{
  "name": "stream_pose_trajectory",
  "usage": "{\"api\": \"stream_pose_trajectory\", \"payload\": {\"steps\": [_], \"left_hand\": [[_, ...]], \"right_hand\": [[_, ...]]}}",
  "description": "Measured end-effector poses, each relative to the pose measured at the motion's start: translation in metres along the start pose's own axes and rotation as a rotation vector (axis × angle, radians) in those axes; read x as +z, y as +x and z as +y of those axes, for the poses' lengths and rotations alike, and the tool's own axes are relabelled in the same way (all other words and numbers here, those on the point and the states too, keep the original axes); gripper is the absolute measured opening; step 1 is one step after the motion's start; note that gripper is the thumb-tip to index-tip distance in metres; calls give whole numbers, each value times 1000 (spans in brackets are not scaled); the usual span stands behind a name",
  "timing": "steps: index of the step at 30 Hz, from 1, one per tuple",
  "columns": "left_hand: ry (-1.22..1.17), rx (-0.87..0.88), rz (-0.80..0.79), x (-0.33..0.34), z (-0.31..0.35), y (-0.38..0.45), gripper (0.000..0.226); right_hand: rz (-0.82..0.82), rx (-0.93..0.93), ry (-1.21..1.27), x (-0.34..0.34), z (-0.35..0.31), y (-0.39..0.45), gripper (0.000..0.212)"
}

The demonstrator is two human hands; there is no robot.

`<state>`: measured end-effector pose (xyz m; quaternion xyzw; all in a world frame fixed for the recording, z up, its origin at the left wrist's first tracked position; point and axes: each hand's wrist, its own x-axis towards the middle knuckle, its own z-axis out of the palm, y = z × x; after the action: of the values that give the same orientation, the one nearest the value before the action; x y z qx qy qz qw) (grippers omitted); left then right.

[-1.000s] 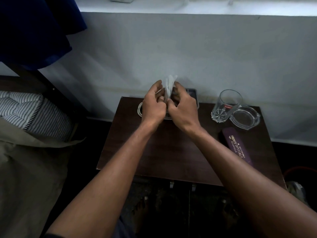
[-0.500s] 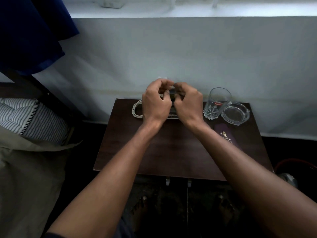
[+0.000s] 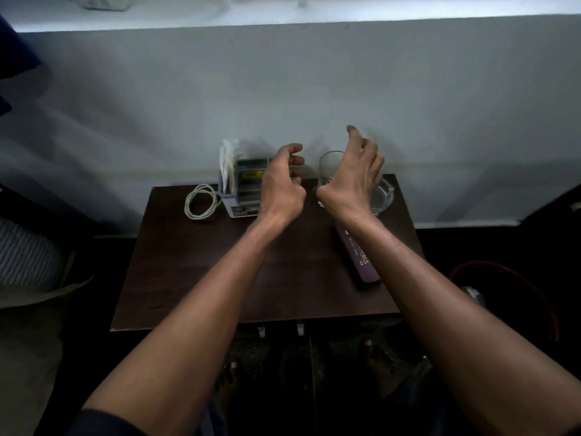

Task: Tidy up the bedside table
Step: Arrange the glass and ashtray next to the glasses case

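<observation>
Dark wood table (image 3: 195, 278), (empty) left hand (image 3: 281, 187)

The worktop (image 3: 195, 272) is showing a dark wood-look surface with a dull, faintly streaked sheen. At centre right of the frame, the tumbler (image 3: 330, 166) and the ashtray (image 3: 385, 196) are looking like clear, glossy glass. The long case (image 3: 358, 256) is appearing matt purple with pale lettering. The coiled cable (image 3: 201, 201) is showing smooth white plastic, and beside it the grey organiser (image 3: 246, 190) is holding crumpled white paper (image 3: 228, 162).
</observation>
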<state>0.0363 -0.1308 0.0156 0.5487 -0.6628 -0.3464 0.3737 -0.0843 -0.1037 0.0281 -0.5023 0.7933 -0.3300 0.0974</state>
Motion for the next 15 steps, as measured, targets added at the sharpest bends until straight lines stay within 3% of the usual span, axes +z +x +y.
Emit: {"api": "stream_pose_trajectory", "payload": {"steps": [5,11,15], "left_hand": [[-2,-82,-136,20,1,5,76],[-68,-124,-101,38,4,5,77],[-45,-112,-18,43,2,7,68]], "right_hand": [[-196,177,320,14,33,10,113],[-89,199,433,25,40,10,80],[-28,180,494,10,40,12,76]]}}
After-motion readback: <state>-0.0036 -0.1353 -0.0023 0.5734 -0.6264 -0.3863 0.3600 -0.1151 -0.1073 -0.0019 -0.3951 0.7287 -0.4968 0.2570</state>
